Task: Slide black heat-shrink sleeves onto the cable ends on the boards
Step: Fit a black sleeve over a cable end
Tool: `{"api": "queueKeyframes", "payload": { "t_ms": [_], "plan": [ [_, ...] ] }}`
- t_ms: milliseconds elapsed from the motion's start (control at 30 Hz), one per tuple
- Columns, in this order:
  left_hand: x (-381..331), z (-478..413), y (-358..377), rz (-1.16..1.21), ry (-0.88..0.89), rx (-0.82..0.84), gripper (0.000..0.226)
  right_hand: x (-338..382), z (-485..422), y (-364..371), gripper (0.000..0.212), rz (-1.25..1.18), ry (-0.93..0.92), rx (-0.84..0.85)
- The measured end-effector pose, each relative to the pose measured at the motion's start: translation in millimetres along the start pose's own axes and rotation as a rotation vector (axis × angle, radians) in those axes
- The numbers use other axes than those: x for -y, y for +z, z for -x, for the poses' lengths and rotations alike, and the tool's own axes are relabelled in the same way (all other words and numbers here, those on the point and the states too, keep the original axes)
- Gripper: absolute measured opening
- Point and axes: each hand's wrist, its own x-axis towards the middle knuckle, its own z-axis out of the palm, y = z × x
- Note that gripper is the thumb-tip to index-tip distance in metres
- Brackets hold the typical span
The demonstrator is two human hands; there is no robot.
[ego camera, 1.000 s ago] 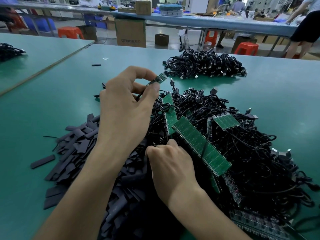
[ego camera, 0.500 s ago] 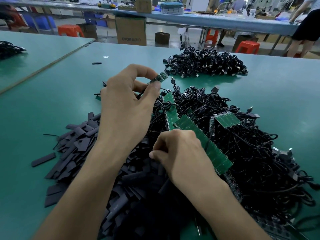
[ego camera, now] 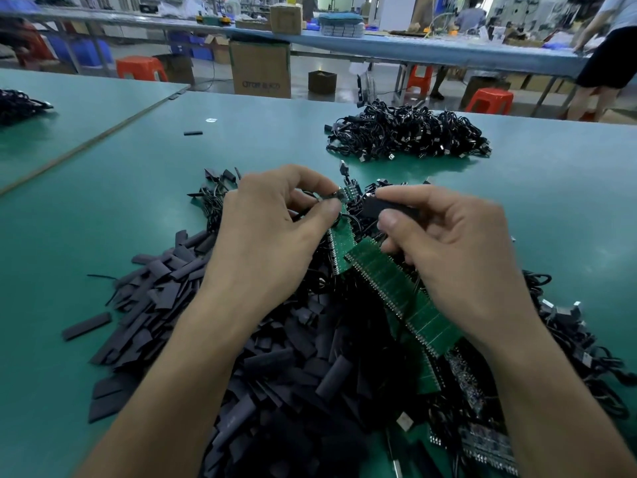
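the step in hand looks like the threading itself: one sleeve is picked out and set against a board end. the left hand (ego camera: 265, 236) pinches a small green board (ego camera: 347, 195) between thumb and forefinger, raised above the heap, its fingers (ego camera: 329, 211) curled narrow round it. the right hand (ego camera: 458, 257) grips one black heat-shrink sleeve (ego camera: 381, 207) between thumb and forefinger, one end turned toward the board and near it, seemingly not yet over it. the next move calls for lining the sleeve's mouth up with the board's tip and pushing it on while the left hand holds the piece steady. a flattened sleeve may need a squeeze to open first.

the sleeve is blurred, so whether it already touches the board is unclear. which wire belongs to the held board is lost in the cable tangle (ego camera: 568, 339). the loose sleeves (ego camera: 275, 357) lie piled on the green bench (ego camera: 138, 188) under both wrists. a long board strip (ego camera: 396, 291) lies partly hidden beneath the right hand.
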Motion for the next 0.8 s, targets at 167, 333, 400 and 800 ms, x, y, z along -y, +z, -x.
{"api": "queueKeyframes", "payload": {
  "t_ms": [167, 333, 400, 800],
  "plan": [
    [-3.3, 0.7, -0.3, 0.03, -0.017, 0.053, 0.006, -1.0, -0.3, -3.8, 0.024, 0.024, -0.067, -0.03],
    [-5.8, 2.4, -0.9, 0.044, -0.009, 0.068, 0.003, -2.7, 0.5, -2.0, 0.022, 0.138, -0.15, -0.136],
    [-6.7, 2.7, -1.1, 0.05, -0.008, 0.074, 0.002, -2.7, 0.4, -0.6, 0.02, 0.163, -0.173, -0.172],
    [-16.8, 5.9, 0.4, 0.085, -0.015, 0.117, 0.004, -2.8, 1.1, 2.2, 0.017, 0.223, -0.262, -0.21]
  ]
}}
